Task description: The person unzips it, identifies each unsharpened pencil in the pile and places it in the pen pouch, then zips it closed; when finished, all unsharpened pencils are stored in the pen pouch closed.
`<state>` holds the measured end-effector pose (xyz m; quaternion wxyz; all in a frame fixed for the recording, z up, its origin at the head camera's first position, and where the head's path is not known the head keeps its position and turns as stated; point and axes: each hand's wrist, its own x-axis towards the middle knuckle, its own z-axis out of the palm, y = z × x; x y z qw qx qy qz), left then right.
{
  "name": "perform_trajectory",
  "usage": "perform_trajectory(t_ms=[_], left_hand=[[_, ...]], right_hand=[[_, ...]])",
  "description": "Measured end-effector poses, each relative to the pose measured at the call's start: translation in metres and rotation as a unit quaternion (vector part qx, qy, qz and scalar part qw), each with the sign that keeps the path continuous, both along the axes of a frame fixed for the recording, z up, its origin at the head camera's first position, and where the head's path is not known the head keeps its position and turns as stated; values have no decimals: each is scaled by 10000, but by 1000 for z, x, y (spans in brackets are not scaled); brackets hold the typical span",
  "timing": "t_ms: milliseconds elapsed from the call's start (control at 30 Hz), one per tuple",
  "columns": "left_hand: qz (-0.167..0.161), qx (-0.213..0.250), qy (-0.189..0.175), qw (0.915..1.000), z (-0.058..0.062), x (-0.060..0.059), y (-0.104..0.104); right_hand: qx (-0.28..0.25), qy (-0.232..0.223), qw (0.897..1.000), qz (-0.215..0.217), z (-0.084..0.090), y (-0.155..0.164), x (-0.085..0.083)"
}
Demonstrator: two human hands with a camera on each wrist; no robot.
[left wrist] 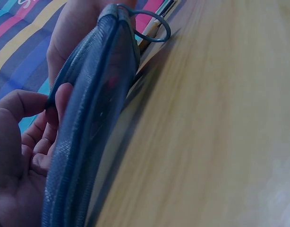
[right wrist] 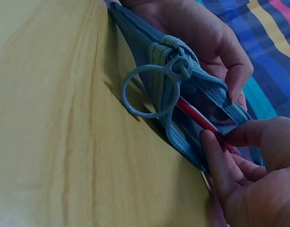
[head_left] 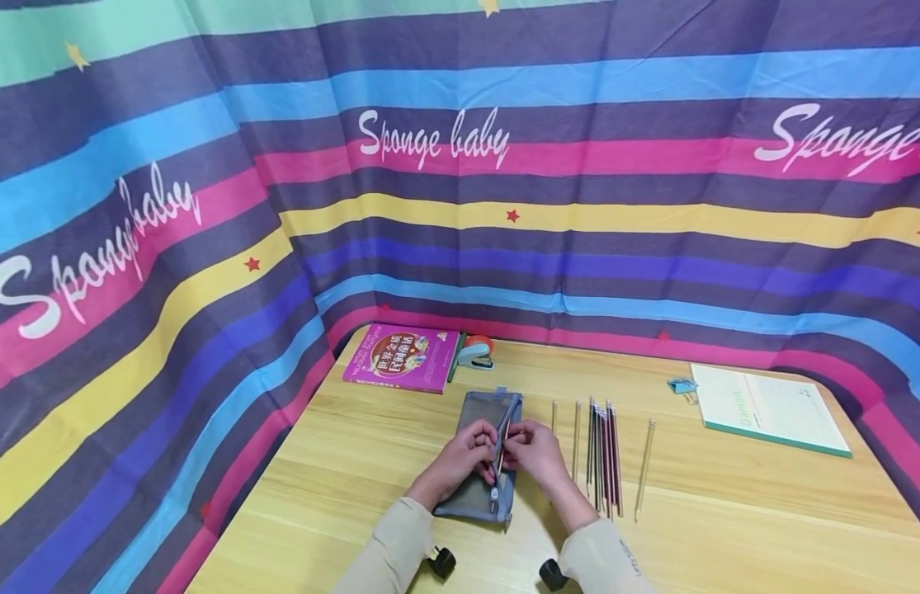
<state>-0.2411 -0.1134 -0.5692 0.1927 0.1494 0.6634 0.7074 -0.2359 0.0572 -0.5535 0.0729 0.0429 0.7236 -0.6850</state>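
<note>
Right wrist view shows the right hand (right wrist: 251, 175) pinching a red pencil (right wrist: 201, 120) between thumb and forefinger, its shaft already partway inside the mouth of the grey mesh pencil pouch (right wrist: 183, 94). The left hand (right wrist: 201, 42) curls its fingers (right wrist: 237, 71) round the far lip of the opening, holding it apart just beyond the right fingertips. The zip ring (right wrist: 149, 92) hangs on the table side, near the pencil. To do this step well, I judge the left hand should hold the lip spread and the pencil slide along the pouch's length, clear of the zip teeth. More pencils (head_left: 604, 458) lie in a row on the table (head_left: 727, 511), just right of the right hand.
</note>
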Motion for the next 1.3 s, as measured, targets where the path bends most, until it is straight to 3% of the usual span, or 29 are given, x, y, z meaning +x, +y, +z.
perform_trajectory(t_ms=[800, 967, 1133, 1300], left_hand=[[-34, -130, 39, 9999, -3, -4, -1], [-29, -105, 66, 9999, -4, -4, -1], [39, -140, 25, 9999, -4, -3, 0], [52, -200, -21, 9998, -1, -4, -1]], right_hand=[[150, 52, 9998, 148, -3, 5, -3], [118, 68, 9999, 82, 7, 10, 1], [179, 191, 9996, 98, 23, 35, 7], [649, 334, 9973, -111, 38, 85, 10]])
